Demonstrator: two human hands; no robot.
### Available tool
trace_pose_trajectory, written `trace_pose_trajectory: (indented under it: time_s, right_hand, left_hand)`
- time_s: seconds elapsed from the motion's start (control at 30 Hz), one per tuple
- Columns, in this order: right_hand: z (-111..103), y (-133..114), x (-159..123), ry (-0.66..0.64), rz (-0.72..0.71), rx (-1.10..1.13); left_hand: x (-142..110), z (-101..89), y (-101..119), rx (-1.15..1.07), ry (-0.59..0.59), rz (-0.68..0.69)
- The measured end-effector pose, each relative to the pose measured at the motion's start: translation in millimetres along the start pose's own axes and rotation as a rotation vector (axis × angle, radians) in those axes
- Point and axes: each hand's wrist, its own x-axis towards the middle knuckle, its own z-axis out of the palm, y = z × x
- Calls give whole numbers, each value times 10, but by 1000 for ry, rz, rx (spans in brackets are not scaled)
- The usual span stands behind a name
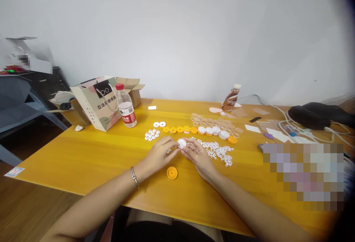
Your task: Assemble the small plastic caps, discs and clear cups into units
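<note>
Between the fingertips of my left hand [163, 153] and my right hand [197, 154] is a small round white plastic piece [182, 144]. Both hands are closed on it, one at each side, above the table. Just in front of them lies an orange round cap-like part [172, 173] with a hole in its middle. Beside my right hand is a loose heap of white openwork plastic pieces [219, 151]. Left of my left hand sits a group of small white knobbed pieces [152, 134]. A row of orange round parts [179, 130] and white round parts [209, 131] runs behind the hands.
Clear plastic rings [213, 121] stand behind the row. A water bottle [127, 107], a paper bag [97, 103] and a cardboard box [133, 90] are at the back left. A brown drink bottle [231, 98] stands at the back, with cables and a black cloth item [313, 113] to the right.
</note>
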Motion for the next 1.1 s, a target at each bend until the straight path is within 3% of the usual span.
trace_pose_trajectory:
  time_s: [0.2,0.47,0.67,0.73,0.83,0.9,1.0,1.1]
  right_hand:
    - [49,14,-37,-21,-19,34]
    - [85,34,-71,-27,4,73]
    - [72,2,-59,10,8,60]
    - [45,-11,-43,30,5,63]
    - [-1,-25,-15,53,5,56]
    - [-24,-30,1,54,10,45]
    - [-38,-34,13,40,22,32]
    - [-39,-35,14,38,26,36]
  left_hand:
    - [-11,106,-101,88,64,20]
    - [-5,138,-53,28,85,-96]
    - [16,0,-16,-36,77,-93]
    - [0,-110,19,-47,-37,-63]
    - [-51,-252,67,-49,-345,51]
    - [-83,-295,75,-59,-490,120]
    - [-92,-301,37,-139,-589,127]
    - [-51,-315,-35,-374,-582,-9]
